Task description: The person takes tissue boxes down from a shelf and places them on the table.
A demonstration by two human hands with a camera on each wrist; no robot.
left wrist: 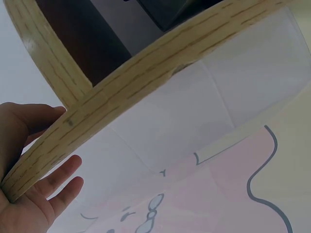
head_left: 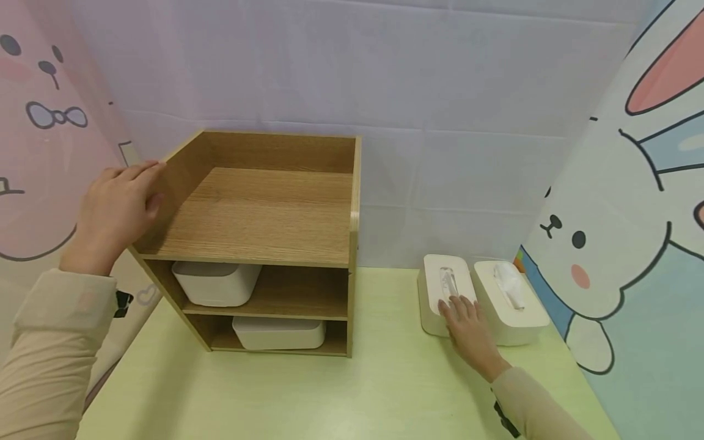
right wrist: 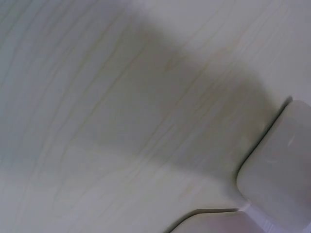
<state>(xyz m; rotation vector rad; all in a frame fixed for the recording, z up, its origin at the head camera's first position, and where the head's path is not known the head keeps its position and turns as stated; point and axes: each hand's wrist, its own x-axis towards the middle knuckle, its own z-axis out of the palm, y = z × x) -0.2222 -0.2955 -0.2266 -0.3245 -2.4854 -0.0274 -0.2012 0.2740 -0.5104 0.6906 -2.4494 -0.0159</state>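
A wooden desktop shelf (head_left: 275,214) stands on the table left of the middle. My left hand (head_left: 118,201) grips the upper edge of its left side panel (left wrist: 112,97), thumb on one side and fingers on the other. Two white tissue boxes stand side by side at the right. On the left tissue box (head_left: 431,287), which has a clear strip in its lid opening, rest the outstretched fingers of my right hand (head_left: 467,327). The right tissue box (head_left: 536,318) has a white tissue (head_left: 509,284) poking out. My right hand lies outside the right wrist view.
An upper white bin (head_left: 217,287) sits in the shelf's middle compartment, and a lower white bin (head_left: 280,334) in the bottom one. Behind the pale yellow-green table (head_left: 385,385) hangs a white curtain (head_left: 467,122). Cartoon-printed sheets flank both sides.
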